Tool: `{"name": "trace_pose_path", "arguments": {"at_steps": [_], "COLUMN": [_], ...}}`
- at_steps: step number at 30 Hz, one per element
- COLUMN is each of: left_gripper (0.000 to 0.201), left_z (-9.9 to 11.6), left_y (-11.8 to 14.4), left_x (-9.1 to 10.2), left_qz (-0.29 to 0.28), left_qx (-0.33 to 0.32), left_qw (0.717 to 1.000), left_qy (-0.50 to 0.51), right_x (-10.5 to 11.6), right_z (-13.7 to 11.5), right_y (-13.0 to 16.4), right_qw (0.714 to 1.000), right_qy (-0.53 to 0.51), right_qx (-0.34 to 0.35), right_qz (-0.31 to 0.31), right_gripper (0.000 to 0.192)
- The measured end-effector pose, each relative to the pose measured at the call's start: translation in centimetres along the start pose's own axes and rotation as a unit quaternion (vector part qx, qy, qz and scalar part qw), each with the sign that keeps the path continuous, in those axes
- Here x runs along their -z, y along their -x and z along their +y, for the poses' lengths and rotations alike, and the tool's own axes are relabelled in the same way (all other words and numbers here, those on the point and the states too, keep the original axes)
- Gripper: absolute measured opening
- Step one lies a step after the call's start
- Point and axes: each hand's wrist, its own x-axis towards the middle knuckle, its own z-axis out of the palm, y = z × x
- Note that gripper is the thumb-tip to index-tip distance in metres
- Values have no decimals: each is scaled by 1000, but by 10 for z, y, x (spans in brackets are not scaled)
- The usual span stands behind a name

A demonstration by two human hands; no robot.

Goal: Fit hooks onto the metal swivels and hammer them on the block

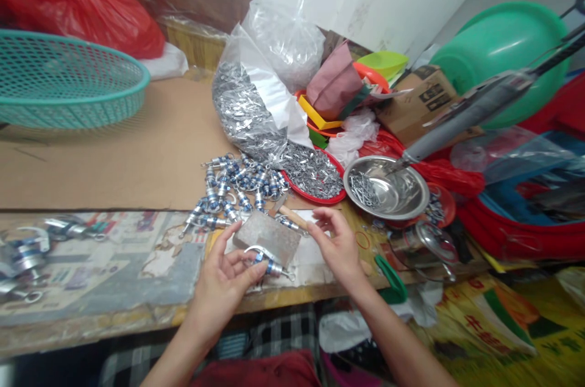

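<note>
One metal clip [267,262] pinched in left hand [223,280] fingers, right hand [336,247] fingers loosely spread (empty), one grey block [267,236] between.

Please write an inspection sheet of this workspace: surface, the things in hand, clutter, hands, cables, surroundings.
Surface: worn table top, cardboard sheet behind.
Things in hand: small metal swivel part at a grey block; a hammer lies behind.
Clutter: pile of swivel parts, red tray, steel bowl, clear bag.
Hands: left hand holds the part; right hand open beside the block.
Cables: nothing seen.
Surroundings: teal basket, green basin, red bag.
</note>
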Motion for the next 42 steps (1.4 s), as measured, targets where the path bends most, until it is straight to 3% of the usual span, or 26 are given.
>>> {"name": "trace_pose_path", "arguments": {"at_steps": [3, 6, 11, 15, 18, 20, 24, 27, 30, 32, 35, 37, 40, 42], "left_gripper": [86, 87, 88, 88, 87, 88, 88, 87, 88, 80, 40, 22, 13, 9], "left_z": [-1, -2, -1, -3, -6, -7, -5, -4, -4, -5, -4, -2, -1, -1], "left_y": [-1, -1, -1, -1, -2, -2, -1, 0, 0, -1, -4, -6, -7, -8], "left_x": [0, 0, -1, 0, 1, 1, -1, -3, -2, -1, 3, 6, 12, 14], "left_qz": [11, 23, 28, 30, 31, 32, 35, 37, 41, 39, 22, 15, 14, 17], "left_qx": [0, 3, 2, 1, -4, -8, -8, -13, -18, -13, 9, -4, -117, -210], "left_qw": [1000, 1000, 1000, 1000, 1000, 999, 999, 999, 999, 999, 995, 983, 948, 913], "left_qy": [4, 6, 1, -2, -5, -4, -2, -3, -4, -19, -99, -185, -296, -348], "right_x": [18, 23, 37, 62, 72, 72, 65, 62, 58, 54, 43, 36, 27, 21], "right_z": [31, 39, 14, -8, -16, -17, -11, -4, 7, 17, 32, 37, 38, 37], "right_y": [-5, -5, 8, 36, 52, 56, 60, 65, 67, 61, 41, 23, -10, -36], "right_qw": [980, 957, 980, 970, 965, 960, 948, 955, 967, 981, 992, 989, 975, 970], "right_qy": [168, 220, 144, 106, 107, 121, 160, 141, 101, 67, 58, 76, 134, 179], "right_qx": [27, 16, 50, 126, 187, 214, 201, 215, 174, 114, 28, 10, 36, 46], "right_qz": [-107, -186, -129, -180, -151, -136, -189, -149, -155, -142, -109, -130, -173, -157], "right_gripper": [27, 18, 21, 42, 51, 54, 52, 52, 46, 40, 38, 36, 24, 25]}}
